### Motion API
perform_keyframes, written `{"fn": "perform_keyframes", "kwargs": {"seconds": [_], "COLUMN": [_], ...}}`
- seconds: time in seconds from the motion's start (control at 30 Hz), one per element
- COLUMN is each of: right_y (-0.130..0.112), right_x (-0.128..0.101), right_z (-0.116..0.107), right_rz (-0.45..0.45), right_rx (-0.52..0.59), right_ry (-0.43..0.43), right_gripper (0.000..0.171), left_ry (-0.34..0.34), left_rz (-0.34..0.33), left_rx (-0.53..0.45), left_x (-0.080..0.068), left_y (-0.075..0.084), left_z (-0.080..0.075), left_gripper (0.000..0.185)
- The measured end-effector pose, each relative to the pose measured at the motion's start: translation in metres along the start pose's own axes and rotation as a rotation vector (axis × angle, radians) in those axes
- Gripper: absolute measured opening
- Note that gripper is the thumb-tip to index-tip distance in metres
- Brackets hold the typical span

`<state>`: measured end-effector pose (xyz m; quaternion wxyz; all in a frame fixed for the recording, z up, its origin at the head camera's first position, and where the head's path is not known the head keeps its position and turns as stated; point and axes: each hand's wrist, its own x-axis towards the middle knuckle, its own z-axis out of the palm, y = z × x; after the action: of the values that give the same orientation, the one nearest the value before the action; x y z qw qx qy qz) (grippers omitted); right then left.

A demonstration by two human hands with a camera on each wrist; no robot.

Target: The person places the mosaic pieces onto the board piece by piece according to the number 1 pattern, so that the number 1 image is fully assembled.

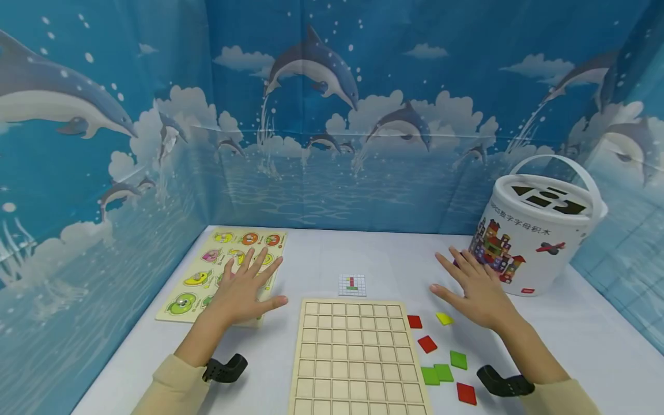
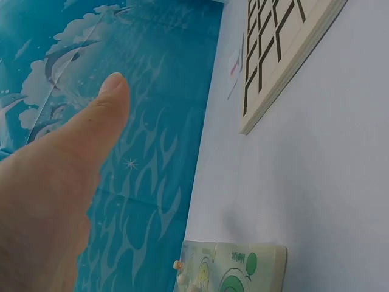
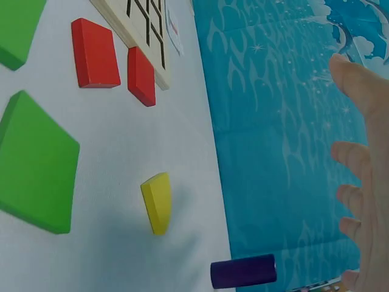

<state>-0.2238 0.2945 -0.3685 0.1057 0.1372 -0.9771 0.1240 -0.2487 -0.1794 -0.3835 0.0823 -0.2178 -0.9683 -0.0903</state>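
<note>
My left hand (image 1: 240,292) is spread with straight fingers above a fruit puzzle board (image 1: 197,279), overlapping its right part in the head view. On the other side, my right hand (image 1: 478,288) spreads its fingers in front of the white bucket (image 1: 539,230); neither hand holds anything. Between them lies a wooden grid board (image 1: 354,357) with bare squares. Right of it are scattered flat tiles: a yellow piece (image 3: 158,204) with a curved side, several red tiles (image 3: 97,53) and several green tiles (image 3: 36,161). A purple cylinder (image 3: 243,271) shows in the right wrist view.
Behind the grid board is a small pattern card (image 1: 352,285) with a coloured figure on a grid. The bucket has a shape-cutout lid and a raised handle. A blue dolphin curtain (image 1: 332,184) encloses the white table (image 1: 399,259) at the back and sides.
</note>
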Motion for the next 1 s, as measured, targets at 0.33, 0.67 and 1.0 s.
{"fn": "perform_keyframes", "kwargs": {"seconds": [0.33, 0.67, 1.0], "right_y": [0.008, 0.009, 0.023], "right_x": [-0.007, -0.019, -0.023], "right_z": [0.005, 0.017, 0.038], "right_rz": [0.033, 0.116, 0.181], "right_rx": [0.024, 0.184, 0.305], "right_ry": [-0.009, -0.098, -0.148], "right_gripper": [0.079, 0.072, 0.046], "left_ry": [0.001, -0.047, -0.093], "left_rz": [0.007, 0.066, 0.192], "left_rx": [-0.017, -0.093, -0.299], "left_x": [-0.008, -0.021, -0.044], "left_y": [0.002, 0.021, 0.048], "left_z": [0.006, 0.02, 0.054], "left_gripper": [0.087, 0.085, 0.083]}}
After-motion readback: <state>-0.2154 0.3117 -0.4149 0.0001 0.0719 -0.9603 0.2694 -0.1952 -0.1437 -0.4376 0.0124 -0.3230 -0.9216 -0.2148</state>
